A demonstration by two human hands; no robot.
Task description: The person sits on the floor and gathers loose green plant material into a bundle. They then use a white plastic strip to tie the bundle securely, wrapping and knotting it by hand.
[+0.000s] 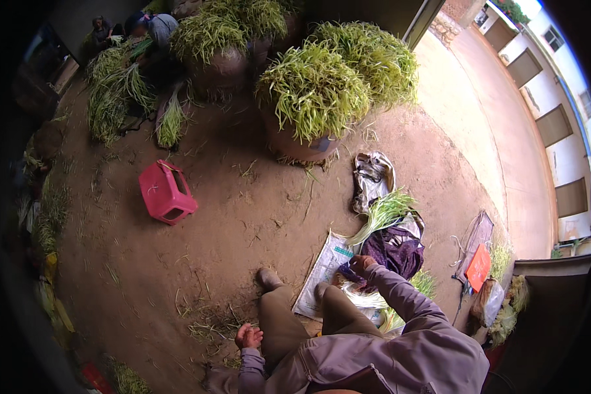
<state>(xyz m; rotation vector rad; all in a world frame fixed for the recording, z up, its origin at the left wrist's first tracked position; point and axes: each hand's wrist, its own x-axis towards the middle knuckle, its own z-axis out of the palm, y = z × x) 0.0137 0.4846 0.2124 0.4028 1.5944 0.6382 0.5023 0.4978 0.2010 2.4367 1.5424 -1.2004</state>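
Observation:
My left hand (249, 336) is beside my left knee, palm partly upturned and fingers slightly curled, with nothing seen in it. My right hand (362, 265) reaches over the printed woven sack (311, 294) near a dark purple cloth (394, 250); whether its fingers hold anything I cannot tell. Just beyond it, a bunch of long green-and-white stalks (383, 216) lies across the sack's corner and the cloth. More pale stalks (367, 297) are laid on the sack beside my right leg, partly hidden by my forearm.
Large bundles of leafy stalks (320, 93) stand ahead. A pink plastic stool (166, 193) lies tipped on the dirt floor to the left. A crumpled pale bag (374, 177) is beyond the cloth. A red-orange bag (478, 266) lies to the right. Two people sit among stalks at the far left.

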